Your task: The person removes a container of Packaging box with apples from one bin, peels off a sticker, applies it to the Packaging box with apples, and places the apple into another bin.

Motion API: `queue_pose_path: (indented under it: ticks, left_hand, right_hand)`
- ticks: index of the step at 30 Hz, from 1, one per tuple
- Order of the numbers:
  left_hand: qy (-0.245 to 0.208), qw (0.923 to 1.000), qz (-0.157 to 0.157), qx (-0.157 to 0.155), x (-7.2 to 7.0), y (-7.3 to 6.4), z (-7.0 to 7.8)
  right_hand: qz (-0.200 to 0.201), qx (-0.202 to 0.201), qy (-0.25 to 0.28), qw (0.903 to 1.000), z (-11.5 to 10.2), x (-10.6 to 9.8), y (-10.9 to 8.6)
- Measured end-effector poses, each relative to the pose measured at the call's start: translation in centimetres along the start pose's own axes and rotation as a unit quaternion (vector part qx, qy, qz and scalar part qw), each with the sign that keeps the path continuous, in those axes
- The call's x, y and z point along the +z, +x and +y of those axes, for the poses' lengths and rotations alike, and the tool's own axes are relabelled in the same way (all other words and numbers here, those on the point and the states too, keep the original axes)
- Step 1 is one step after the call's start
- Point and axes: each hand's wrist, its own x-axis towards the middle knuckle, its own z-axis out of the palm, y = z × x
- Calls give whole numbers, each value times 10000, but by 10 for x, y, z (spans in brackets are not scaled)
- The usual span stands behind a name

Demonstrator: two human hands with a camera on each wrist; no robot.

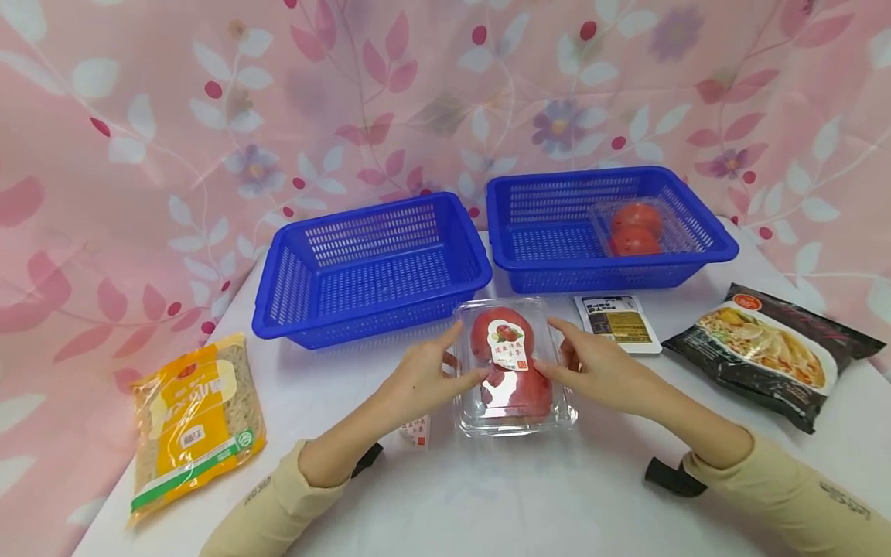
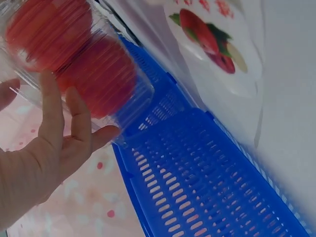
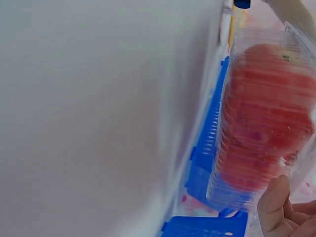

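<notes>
One clear rectangular plastic box of red fruit [image 1: 515, 367], just before the left blue perforated plastic basket [image 1: 376, 311]; left hand [image 1: 426, 375], right hand [image 1: 604, 365]: fingers partly curled, gripping opposite sides. Uneven squeezing could pop it open.

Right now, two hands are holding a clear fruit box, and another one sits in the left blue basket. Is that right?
Not quite: the head view shows the other fruit box in the right blue basket. The left hand and right hand do hold a clear fruit box.
</notes>
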Motion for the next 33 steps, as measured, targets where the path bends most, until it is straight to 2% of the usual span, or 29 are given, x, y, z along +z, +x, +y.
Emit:
queue_pose_path:
  ticks: [5, 9, 18, 22, 25, 33]
  left_hand:
    - [-428, 9984, 343, -168, -9, -2, 2]
    - [-587, 9965, 580, -158, -18, -4, 5]
    - [-360, 9946, 973, 101, -42, -3, 7]
    - [-453, 9929, 1099, 18, -52, -4, 5]
    - [-528, 9921, 1138, 11, -57, -8, 6]
    - [-627, 9888, 1338, 198, -68, -15, 10]
  right_hand:
    - [304, -25, 185, 9994, -8, -7, 0]
    - [416, 16, 453, 9981, -14, -9, 0]
    - [455, -86, 1432, 9886, -25, -16, 12]
    - [377, -167, 1721, 9842, -29, -18, 20]
    - [391, -290, 1771, 9830, -34, -20, 24]
    - [534, -526, 1501, 9858, -46, -26, 31]
